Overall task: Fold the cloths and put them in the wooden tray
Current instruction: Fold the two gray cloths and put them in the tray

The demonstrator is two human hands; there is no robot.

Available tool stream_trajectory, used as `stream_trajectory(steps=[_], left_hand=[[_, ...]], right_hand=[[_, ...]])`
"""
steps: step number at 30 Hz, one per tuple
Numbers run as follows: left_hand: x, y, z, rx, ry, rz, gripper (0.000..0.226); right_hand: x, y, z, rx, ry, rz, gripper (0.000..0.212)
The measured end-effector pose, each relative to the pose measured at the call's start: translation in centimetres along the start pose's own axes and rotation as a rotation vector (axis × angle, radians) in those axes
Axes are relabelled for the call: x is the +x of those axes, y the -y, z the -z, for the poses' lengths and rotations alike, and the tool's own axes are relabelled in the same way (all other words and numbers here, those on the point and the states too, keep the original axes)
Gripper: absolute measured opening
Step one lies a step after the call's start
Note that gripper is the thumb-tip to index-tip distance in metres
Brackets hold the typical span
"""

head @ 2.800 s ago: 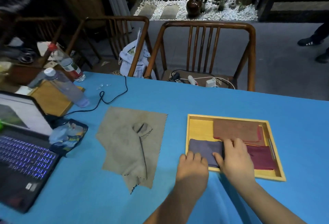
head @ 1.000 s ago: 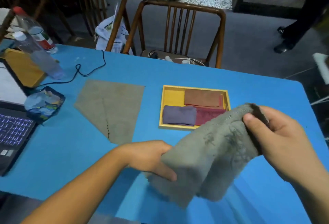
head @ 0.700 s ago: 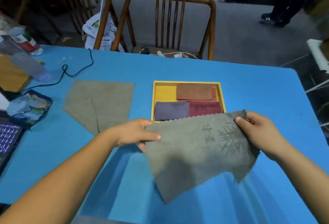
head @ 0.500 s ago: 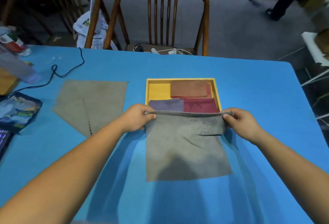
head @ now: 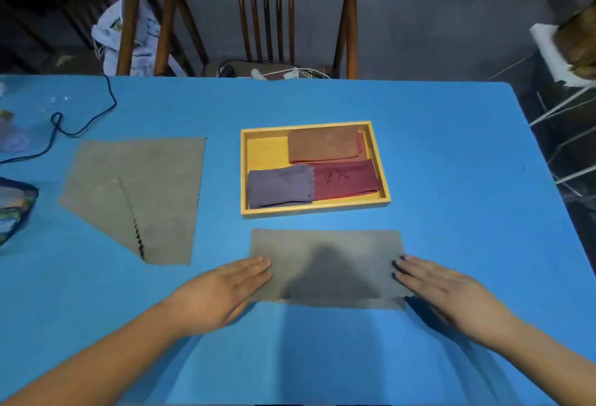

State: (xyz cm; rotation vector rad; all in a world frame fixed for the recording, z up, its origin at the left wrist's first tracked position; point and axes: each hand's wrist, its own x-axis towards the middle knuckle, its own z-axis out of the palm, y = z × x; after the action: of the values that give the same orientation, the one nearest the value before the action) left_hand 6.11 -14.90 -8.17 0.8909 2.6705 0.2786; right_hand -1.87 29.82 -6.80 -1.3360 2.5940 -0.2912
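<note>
I'm pressing a grey cloth (head: 325,264) flat on the blue table (head: 451,154), just in front of the wooden tray (head: 314,210), which is holding three folded cloths. My left hand (head: 222,293) and right hand (head: 448,291) are lying open, fingers spread at its short ends, gripping nothing. It looks folded once; I'm judging a second fold comes next, ends brought together. Another grey cloth (head: 154,186) is waiting to the left

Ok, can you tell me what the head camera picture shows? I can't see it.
Two flat hands, left and right, press the ends of a folded grey cloth on a blue table. Behind it, a wooden tray holds three folded cloths; another grey cloth lies left.
</note>
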Motion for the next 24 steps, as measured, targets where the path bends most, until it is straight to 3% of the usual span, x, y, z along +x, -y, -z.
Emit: stream_trajectory(steps=[3, 7, 10, 14, 18, 22, 24], left_hand=[[0.0, 0.3, -3.0, 0.213, 0.079, -0.061, 0.050], [-0.7, 0.6, -4.0, 0.193, 0.114, -0.050, 0.060], [-0.7, 0.2, -3.2, 0.066, 0.030, 0.042, 0.065], [1.1, -0.5, -2.7, -0.292, -0.187, 0.386, 0.073], [3.6, -0.1, -2.8, -0.489, -0.343, 0.682, 0.071], [5.1, 1.1, -2.5, -0.607, -0.351, 0.757, 0.059], [5.5, 1.8, -2.2, -0.695, -0.330, 0.755, 0.036]], right_hand=[[-0.4, 0.5, -3.1, -0.096, 0.065, 0.099, 0.053], [-0.6, -0.1, -4.5, -0.167, 0.151, 0.116, 0.049], [0.0, -0.1, -4.2, -0.062, 0.083, 0.052, 0.043], [3.3, -0.1, -3.8, 0.091, -0.080, -0.267, 0.045], [6.1, -1.3, -3.6, 0.203, -0.016, -0.460, 0.058], [7.3, -2.3, -3.1, 0.300, 0.077, -0.509, 0.032], [8.0, -2.4, -2.5, 0.427, 0.072, -0.551, 0.018]])
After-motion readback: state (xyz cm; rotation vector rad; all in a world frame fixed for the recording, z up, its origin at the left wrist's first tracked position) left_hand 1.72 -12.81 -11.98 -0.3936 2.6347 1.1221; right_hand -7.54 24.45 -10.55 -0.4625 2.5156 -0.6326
